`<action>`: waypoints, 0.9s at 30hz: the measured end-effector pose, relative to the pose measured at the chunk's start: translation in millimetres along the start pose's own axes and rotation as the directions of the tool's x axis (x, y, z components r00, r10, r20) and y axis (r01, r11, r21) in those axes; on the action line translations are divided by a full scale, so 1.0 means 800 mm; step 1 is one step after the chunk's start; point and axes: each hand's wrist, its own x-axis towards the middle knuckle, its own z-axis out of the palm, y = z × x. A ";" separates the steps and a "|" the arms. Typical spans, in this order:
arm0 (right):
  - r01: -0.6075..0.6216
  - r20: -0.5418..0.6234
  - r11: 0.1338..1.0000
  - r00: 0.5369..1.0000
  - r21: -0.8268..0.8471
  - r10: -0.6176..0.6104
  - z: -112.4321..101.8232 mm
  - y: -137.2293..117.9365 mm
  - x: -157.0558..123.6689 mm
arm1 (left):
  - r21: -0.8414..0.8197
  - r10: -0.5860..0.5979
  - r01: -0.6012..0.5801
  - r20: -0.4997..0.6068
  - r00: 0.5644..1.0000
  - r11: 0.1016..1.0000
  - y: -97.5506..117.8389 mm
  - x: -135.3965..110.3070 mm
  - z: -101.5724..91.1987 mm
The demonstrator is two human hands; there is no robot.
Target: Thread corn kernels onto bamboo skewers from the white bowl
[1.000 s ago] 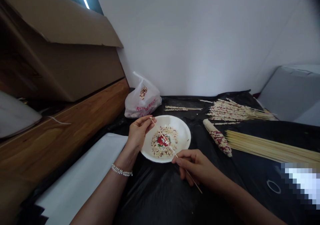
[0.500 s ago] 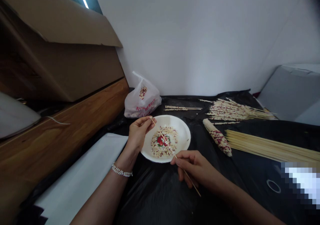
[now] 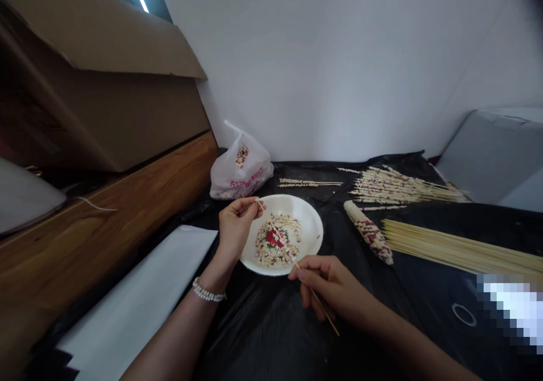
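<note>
A white bowl (image 3: pixel 311 214) with a red flower print on its bottom holds many loose white and purple corn kernels (image 3: pixel 265 259). Over its upper left rim, my left hand (image 3: pixel 237 223) pinches a pale corn kernel (image 3: pixel 257 199) at the tip of a thin bamboo skewer. At the bowl's lower right, my right hand (image 3: pixel 320 282) is closed on the skewer (image 3: pixel 324 310), whose lower end sticks out below the fingers. The skewer slants across the bowl between both hands, and its middle is hard to make out against the kernels.
A plastic bag (image 3: pixel 241 172) stands behind the bowl. Several kernel-threaded skewers (image 3: pixel 386 186) lie at the back right, with a smaller group (image 3: pixel 299 183) nearer the bag. A partly stripped corn cob (image 3: pixel 369 233) lies beside bare skewers (image 3: pixel 449 245). A cardboard box (image 3: pixel 127 98) stands left.
Both hands keep nearly the same pose, with the skewer still slanting between them. The view has shifted very slightly.
</note>
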 end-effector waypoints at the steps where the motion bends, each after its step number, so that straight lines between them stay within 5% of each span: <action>1: 0.008 -0.012 1.000 1.000 -0.022 -0.008 0.000 -0.001 0.000 | 0.006 0.008 -0.008 0.006 1.000 1.000 0.002 0.000 0.000; 5: 0.048 -0.042 0.995 0.998 -0.092 -0.052 -0.001 -0.003 0.000 | -0.213 -0.186 0.198 0.075 0.980 0.957 0.015 0.003 -0.003; 8: 0.061 -0.045 0.992 0.997 -0.106 -0.066 -0.002 -0.003 -0.001 | -0.448 -0.423 0.451 0.169 0.890 0.772 0.022 0.009 -0.008; 13: 0.056 -0.050 0.992 0.997 -0.110 -0.062 -0.003 0.000 -0.001 | -0.541 -0.500 0.594 0.330 0.801 0.595 0.022 0.017 -0.017; 27: 0.049 0.023 0.999 0.999 0.007 -0.049 -0.004 0.003 0.001 | -0.398 -0.387 0.469 0.272 0.881 0.789 0.018 0.006 -0.010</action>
